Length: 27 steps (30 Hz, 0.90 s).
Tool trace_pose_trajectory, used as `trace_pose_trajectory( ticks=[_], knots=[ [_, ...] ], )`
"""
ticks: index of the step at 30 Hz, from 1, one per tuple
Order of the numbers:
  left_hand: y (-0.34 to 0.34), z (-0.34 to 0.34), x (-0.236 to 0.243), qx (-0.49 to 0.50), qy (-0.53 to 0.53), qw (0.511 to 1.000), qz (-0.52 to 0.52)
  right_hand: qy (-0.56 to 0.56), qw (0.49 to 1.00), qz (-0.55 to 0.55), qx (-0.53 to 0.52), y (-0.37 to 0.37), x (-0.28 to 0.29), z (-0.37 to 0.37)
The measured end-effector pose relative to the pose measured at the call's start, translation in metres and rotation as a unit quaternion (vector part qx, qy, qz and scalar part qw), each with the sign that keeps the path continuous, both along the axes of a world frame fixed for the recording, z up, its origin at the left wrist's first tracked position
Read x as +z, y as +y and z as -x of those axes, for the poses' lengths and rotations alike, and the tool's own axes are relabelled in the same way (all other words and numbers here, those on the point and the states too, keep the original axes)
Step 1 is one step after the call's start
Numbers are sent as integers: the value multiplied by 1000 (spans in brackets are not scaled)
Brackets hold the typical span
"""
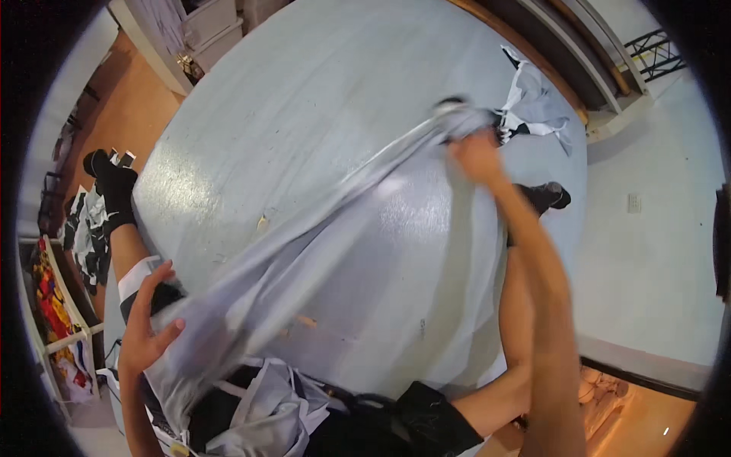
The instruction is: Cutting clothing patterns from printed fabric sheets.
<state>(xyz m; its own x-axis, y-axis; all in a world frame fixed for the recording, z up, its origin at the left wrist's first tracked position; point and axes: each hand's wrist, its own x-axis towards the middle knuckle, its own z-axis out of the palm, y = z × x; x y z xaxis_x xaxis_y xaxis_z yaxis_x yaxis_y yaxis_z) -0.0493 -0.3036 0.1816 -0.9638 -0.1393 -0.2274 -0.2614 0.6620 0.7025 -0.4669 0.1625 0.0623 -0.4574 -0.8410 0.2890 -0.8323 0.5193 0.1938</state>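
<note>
A long pale grey cloth garment stretches diagonally from my lap to the far right. At its far, bunched end, blurred by motion, my right hand is closed on the fabric. My left hand is open, thumb and fingers apart, beside the near left part of the cloth. More grey, white and black fabric lies heaped on my lap. A crumpled grey and white garment with black parts rests on the surface just beyond my right hand.
I sit with legs apart on a broad grey surface; black socks cover my feet. Black and white fabric is piled on the left floor, near a shelf with colourful cloth. A white wall stands right, with a lit orange area below.
</note>
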Motion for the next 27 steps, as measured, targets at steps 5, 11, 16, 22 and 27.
trace_pose_trajectory(
  ticks=[5, 11, 16, 22, 27],
  knots=[
    [31, -5, 8, -50, -27, 998, 1, -122, 974, 154, -110, 24, 53, -25],
    [90, -5, -18, -185, -64, 978, 65, -274, 960, -9, 55, -7, 15, -202],
    [109, -11, -55, -222, -109, 960, 132, -307, 951, 45, 8, -21, -19, -219],
    [106, -13, -67, -203, -133, 958, 154, -365, 873, -91, 309, -1, -41, -151],
    [94, -9, -51, -171, -36, 971, 162, -39, 914, 1, -403, 46, 22, 54]
  ],
)
